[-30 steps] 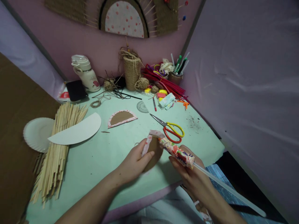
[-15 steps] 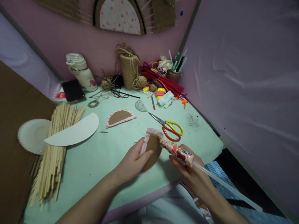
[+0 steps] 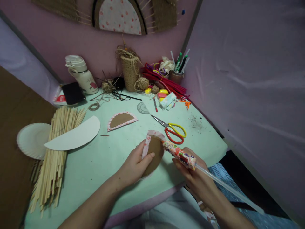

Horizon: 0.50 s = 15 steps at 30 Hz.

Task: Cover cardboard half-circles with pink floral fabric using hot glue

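Between the thumb and fingers of my left hand point(image 3: 136, 162) is a brown cardboard half-circle point(image 3: 156, 152), its left and top edges bordered by pink-patterned fabric point(image 3: 146, 147). My right hand point(image 3: 196, 173) grips a hot glue gun point(image 3: 179, 154) wrapped in a colourful print, and a long clear glue stick point(image 3: 228, 189) sticks out of its back end. The nozzle points at the cardboard's upper right edge, by the fabric; whether it touches cannot be made out. Past my hands, scissors point(image 3: 170, 128) with one red and one yellow handle lie partly spread on the table.
A fabric-edged cardboard half-circle point(image 3: 121, 121) and a protractor point(image 3: 143, 108) lie mid-table. Left are bundled wooden sticks point(image 3: 54, 171), a white paper half-circle point(image 3: 76, 136) and a paper plate point(image 3: 33, 140). Along the back stand a bottle point(image 3: 82, 74), twine roll point(image 3: 130, 71) and pen cup point(image 3: 176, 76).
The view has shifted slightly, moving most things a little left in the picture. Both hands keep their holds, and the glue gun stays at the cardboard's edge.
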Tool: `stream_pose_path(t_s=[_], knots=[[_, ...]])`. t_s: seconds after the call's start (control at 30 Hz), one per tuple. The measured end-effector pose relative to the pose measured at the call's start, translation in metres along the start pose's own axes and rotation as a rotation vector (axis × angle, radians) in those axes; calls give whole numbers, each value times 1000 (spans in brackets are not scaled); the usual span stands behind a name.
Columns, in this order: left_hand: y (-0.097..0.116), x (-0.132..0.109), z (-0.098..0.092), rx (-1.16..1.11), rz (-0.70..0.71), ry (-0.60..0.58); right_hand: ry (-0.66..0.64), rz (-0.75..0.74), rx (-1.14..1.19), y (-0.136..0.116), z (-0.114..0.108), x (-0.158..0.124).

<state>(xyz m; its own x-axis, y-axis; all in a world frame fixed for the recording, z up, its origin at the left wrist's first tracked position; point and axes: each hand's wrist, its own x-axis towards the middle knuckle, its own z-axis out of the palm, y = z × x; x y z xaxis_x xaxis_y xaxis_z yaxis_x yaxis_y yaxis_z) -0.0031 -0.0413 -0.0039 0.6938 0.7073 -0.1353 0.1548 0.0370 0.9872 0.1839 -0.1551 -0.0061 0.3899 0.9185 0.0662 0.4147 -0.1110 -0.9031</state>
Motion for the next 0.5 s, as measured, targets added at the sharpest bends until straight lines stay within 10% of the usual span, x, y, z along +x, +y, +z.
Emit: stream_pose_path(t_s=[0.5], knots=[[4,1,0,-55,-36,14,-66,-39,-73,4,-1,-1]])
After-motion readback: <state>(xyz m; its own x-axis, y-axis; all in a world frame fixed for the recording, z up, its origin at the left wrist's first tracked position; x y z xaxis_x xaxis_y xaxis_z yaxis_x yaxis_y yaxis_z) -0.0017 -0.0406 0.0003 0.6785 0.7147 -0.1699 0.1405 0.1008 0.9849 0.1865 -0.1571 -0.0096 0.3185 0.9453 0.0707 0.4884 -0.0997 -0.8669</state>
